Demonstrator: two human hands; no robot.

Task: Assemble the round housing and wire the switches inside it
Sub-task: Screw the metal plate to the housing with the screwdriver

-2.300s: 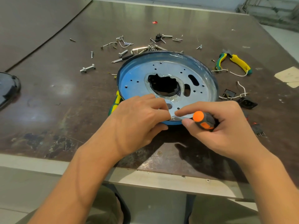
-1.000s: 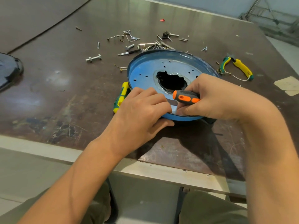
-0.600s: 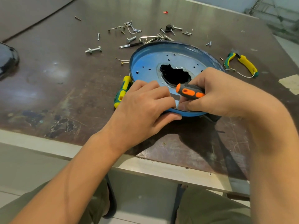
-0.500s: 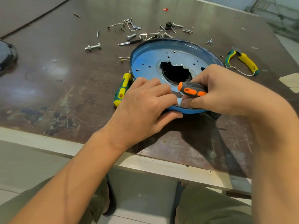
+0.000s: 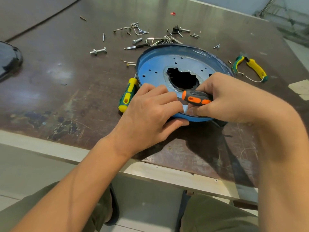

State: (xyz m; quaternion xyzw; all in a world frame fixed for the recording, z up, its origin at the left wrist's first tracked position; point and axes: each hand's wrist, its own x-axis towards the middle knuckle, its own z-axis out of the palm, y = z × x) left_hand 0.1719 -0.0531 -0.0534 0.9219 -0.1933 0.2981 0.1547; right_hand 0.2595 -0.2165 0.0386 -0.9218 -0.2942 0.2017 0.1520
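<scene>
A round blue housing (image 5: 155, 67) with a ragged black hole in its middle lies on the dark table. My left hand (image 5: 150, 111) pinches its near rim, fingers on top and thumb under the edge. My right hand (image 5: 230, 99) is closed on a screwdriver with a black and orange handle (image 5: 195, 98), held level over the near rim with the handle end pointing left. Its tip is hidden behind my fingers. Whether my left fingers hold a small part there, I cannot see.
A green and yellow screwdriver (image 5: 127, 95) lies left of the housing. Several loose screws and bolts (image 5: 142, 39) are scattered behind it. Yellow and green pliers (image 5: 250, 67) with a white wire lie at the right. A dark round cover (image 5: 8, 61) sits far left. The table edge (image 5: 150, 171) is close.
My right hand has turned over, from holding the screwdriver upright at the rim to laying it level across it. My left thumb has slid under the rim. The camera has shifted.
</scene>
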